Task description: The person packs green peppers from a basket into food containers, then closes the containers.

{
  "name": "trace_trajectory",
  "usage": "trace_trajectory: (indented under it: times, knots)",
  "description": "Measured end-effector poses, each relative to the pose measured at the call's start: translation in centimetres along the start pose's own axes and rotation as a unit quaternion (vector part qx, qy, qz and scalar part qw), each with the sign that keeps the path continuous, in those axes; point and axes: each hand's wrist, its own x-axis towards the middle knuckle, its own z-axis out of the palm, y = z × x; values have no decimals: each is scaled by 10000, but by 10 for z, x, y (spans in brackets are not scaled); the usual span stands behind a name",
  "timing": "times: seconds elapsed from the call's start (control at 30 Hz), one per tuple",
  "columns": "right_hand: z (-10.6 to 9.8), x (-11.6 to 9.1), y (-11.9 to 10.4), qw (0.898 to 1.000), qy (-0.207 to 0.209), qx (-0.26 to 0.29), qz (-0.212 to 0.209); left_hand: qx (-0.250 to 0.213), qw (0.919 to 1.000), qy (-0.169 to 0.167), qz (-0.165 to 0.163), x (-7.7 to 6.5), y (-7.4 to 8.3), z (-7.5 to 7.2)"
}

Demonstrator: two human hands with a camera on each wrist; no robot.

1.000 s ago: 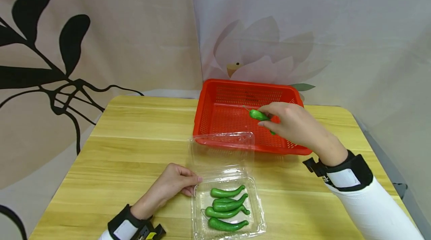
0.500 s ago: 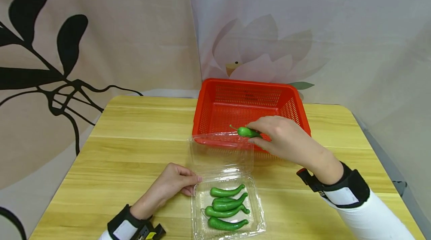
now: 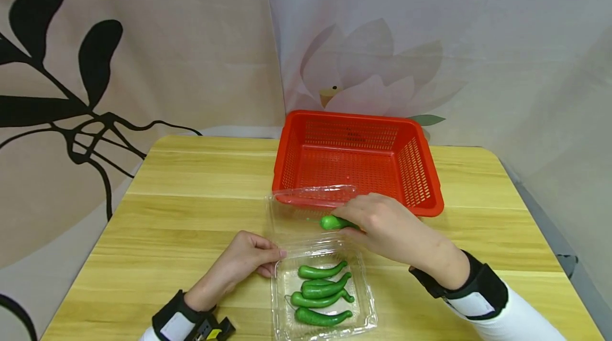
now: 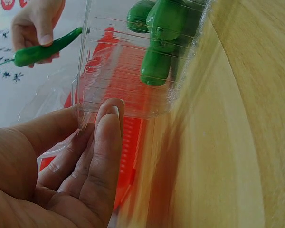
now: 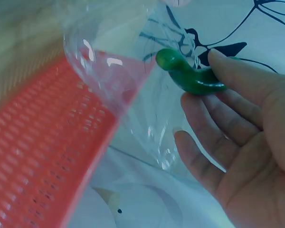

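In the head view a hinged clear plastic box (image 3: 367,298) lies open on the table, its lid (image 3: 291,219) tilted back toward the basket. Several green chili peppers (image 3: 323,317) lie side by side in its base. My left hand (image 3: 244,261) pinches the box's left edge near the hinge, which the left wrist view shows between thumb and fingers (image 4: 109,142). Above the lid and hinge, my right hand (image 3: 382,227) holds another green chili pepper (image 3: 332,222) between thumb and fingers. That pepper (image 5: 194,80) shows its curved end in the right wrist view.
A red perforated plastic basket (image 3: 430,181) stands at the back of the wooden table (image 3: 201,192), partly behind the clear lid. A printed cloth (image 3: 191,38) hangs behind the table.
From over the red basket, my right hand has carried the pepper toward me and to the left, to above the box's lid. My left hand has stayed at the box edge.
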Motion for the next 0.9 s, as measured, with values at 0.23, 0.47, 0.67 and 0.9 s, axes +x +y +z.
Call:
trace_trajectory:
  times: [0.23,0.47,0.67,0.9]
  knots:
    - [20,-7,-6,9998,-112,115,-134,24,10000,-3,10,0,0,0]
    - [44,-13,-11,9985,-422,285,-209,0,10000,-1,-3,1,0,1]
    - [59,-17,-17,9964,-812,-52,-221,-20,10000,-17,-15,1,0,0]
    - [75,-19,-21,9941,-1071,-110,-128,-5,10000,13,-26,0,0,1]
